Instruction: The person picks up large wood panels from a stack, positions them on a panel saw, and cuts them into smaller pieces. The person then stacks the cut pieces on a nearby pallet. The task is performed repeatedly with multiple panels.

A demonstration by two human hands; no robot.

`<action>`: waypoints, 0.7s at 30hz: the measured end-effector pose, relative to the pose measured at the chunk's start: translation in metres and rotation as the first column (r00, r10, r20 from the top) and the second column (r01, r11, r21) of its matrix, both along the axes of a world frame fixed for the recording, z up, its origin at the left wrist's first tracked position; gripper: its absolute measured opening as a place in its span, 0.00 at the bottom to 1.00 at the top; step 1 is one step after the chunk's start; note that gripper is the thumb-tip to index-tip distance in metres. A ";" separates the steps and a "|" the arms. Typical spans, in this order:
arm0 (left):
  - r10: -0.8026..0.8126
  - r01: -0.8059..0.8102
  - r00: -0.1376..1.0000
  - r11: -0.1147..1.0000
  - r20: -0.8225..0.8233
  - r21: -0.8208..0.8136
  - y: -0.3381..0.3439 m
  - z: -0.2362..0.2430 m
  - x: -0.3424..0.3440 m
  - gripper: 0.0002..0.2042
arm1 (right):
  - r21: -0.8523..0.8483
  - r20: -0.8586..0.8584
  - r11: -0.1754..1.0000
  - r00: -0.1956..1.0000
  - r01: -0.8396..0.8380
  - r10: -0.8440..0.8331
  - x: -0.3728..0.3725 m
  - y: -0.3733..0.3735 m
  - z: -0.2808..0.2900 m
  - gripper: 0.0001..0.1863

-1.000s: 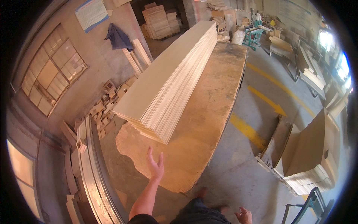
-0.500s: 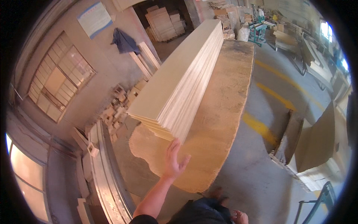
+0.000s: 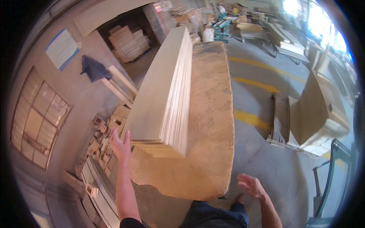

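A tall stack of long, thin wooden boards (image 3: 152, 102) lies lengthwise on a rough-edged, sawdust-coloured tabletop (image 3: 209, 125). My left hand (image 3: 121, 144) is at the stack's near left corner, its thumb and fingers spread; whether it touches the boards I cannot tell. It holds nothing. To the right of the tabletop's near end, my right hand (image 3: 251, 185) hangs in the air, away from the boards. Its fingers are somewhat bent and a little blurred, with nothing visible in them.
Wood offcuts (image 3: 99, 142) are heaped left of the table, beside long pale planks (image 3: 99, 186). On the right stands a low stack of wide sheets (image 3: 317, 114), near a green metal frame (image 3: 334, 171). A dark cloth (image 3: 96, 69) hangs on the wall.
My left hand has moved from the stack's near end to its left corner. My right hand has risen beside the table. The view has turned, shifting the room leftward.
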State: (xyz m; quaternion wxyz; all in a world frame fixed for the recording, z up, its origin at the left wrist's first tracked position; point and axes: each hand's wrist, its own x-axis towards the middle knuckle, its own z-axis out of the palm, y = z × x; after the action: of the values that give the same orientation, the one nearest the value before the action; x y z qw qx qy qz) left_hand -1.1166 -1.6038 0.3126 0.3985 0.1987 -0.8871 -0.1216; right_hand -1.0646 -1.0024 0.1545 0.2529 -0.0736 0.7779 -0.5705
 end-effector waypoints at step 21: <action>-0.549 0.396 0.835 0.638 0.030 0.660 -0.093 -0.003 -0.023 0.20 | -0.139 -0.592 0.966 0.763 0.219 -0.259 -0.084 -0.391 0.124 0.30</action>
State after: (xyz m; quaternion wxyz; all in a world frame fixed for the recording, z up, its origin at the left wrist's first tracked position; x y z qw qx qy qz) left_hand -1.1400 -1.6971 0.3098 0.1577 0.0918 -0.8537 -0.4878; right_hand -1.1490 -1.3930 0.2789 -0.0864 -0.1601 0.8026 -0.5681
